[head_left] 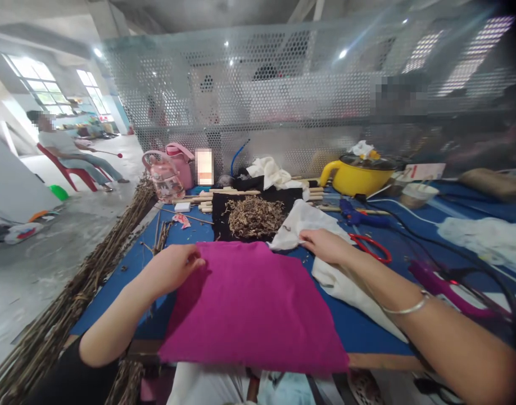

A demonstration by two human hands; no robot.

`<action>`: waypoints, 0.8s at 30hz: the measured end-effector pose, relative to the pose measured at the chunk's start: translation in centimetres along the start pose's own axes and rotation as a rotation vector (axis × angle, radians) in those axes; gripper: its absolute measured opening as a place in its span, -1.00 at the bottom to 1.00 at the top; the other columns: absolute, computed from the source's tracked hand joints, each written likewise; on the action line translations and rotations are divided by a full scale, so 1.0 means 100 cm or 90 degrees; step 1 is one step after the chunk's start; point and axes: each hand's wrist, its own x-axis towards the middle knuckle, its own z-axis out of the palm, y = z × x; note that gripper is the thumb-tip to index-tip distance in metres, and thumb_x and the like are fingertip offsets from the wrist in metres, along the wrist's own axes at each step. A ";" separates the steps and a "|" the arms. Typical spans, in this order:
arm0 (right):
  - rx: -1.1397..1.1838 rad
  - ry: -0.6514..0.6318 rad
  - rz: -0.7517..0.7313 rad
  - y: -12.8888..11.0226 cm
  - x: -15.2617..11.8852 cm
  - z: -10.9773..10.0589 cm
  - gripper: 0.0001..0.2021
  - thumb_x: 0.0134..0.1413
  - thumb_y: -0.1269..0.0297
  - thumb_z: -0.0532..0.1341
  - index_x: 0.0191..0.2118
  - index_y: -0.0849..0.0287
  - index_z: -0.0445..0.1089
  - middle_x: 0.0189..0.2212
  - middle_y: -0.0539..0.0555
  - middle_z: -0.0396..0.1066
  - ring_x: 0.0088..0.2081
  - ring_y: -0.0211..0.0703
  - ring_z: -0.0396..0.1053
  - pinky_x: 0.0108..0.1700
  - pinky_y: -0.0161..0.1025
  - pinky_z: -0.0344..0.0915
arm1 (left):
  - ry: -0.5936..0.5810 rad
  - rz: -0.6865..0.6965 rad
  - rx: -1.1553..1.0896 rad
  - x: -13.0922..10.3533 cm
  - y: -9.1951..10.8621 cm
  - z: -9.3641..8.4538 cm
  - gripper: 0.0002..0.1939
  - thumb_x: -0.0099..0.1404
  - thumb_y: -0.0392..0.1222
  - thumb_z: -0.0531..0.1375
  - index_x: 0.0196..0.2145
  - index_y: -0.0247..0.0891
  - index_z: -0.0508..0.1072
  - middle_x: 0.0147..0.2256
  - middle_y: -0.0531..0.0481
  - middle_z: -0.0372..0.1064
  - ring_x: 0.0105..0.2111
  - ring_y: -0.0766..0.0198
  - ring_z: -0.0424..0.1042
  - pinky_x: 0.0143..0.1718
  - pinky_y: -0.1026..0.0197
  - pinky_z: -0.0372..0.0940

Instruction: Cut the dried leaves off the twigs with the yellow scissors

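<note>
A magenta cloth (262, 304) lies spread over the front of the blue table, its lower edge hanging past the table edge. My left hand (184, 267) is at the cloth's upper left corner, fingers curled, thumb near the fingers; whether cloth is pinched between them is unclear. On the right, my right hand (321, 243) has its fingers closed on a white cloth (298, 222), beside the magenta one. Behind the magenta cloth, a heap of dry brown plant pieces (258, 216) rests on a black cloth (220, 211).
Wooden sticks (199, 201), a pink bag (165, 177) and a yellow pot (361, 181) stand behind. Right are red-handled scissors (374, 247), a blue glue gun (363, 216) and cables. Long dry stalks (85, 281) line the left side. A seated person (62, 143) is far left.
</note>
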 end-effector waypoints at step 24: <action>-0.086 -0.056 -0.010 -0.037 -0.014 -0.024 -0.75 -0.07 0.23 0.15 -0.21 0.12 0.37 -0.28 0.14 0.47 -0.27 -0.03 0.41 -0.44 -0.31 0.12 | -0.023 0.167 -0.008 0.061 0.056 0.033 -0.77 0.20 -0.09 0.06 -0.27 -0.20 0.44 -0.27 -0.10 0.43 -0.25 0.17 0.41 -0.26 0.24 0.24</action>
